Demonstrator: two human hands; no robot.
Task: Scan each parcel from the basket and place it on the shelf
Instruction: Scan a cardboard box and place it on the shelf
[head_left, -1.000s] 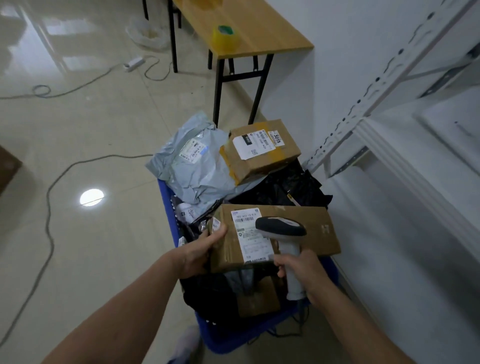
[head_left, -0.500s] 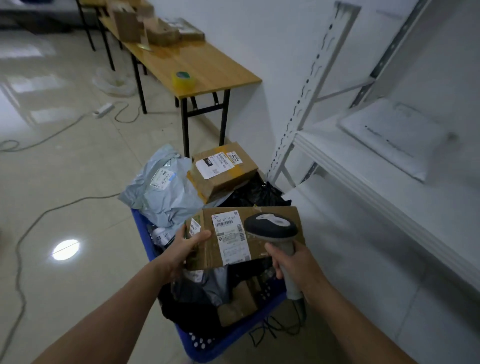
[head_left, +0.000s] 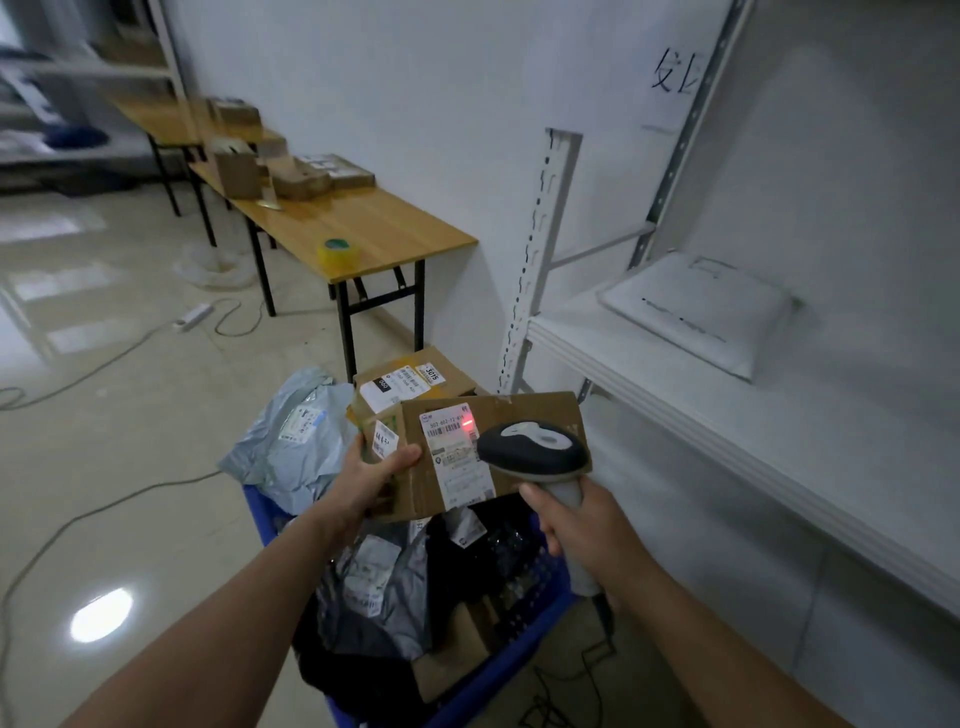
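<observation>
Now our left hand (head_left: 371, 480) grips the parcel's (head_left: 519, 415) end farthest from the shelf (head_left: 623, 364), our nearer right hand (head_left: 576, 525) clutching the scanner (head_left: 530, 452).

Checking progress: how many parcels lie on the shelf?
1: a white mailer lying on the shelf near the back wall. More may be hidden out of frame.

I counted one barcode scanner (head_left: 535, 452) in the fingers of the right hand (head_left: 576, 525) and one cardboard box (head_left: 524, 410) in those of the left hand (head_left: 374, 478). Just beyond the fingers sat a second cardboard box (head_left: 410, 382). One pale grey poly mailer (head_left: 296, 441) lay to their left and one darker grey poly mailer (head_left: 379, 587) below, in one blue basket (head_left: 258, 514). Well to the right lay one white padded mailer (head_left: 696, 312), and far beyond stood one yellow tape roll (head_left: 338, 253).
</observation>
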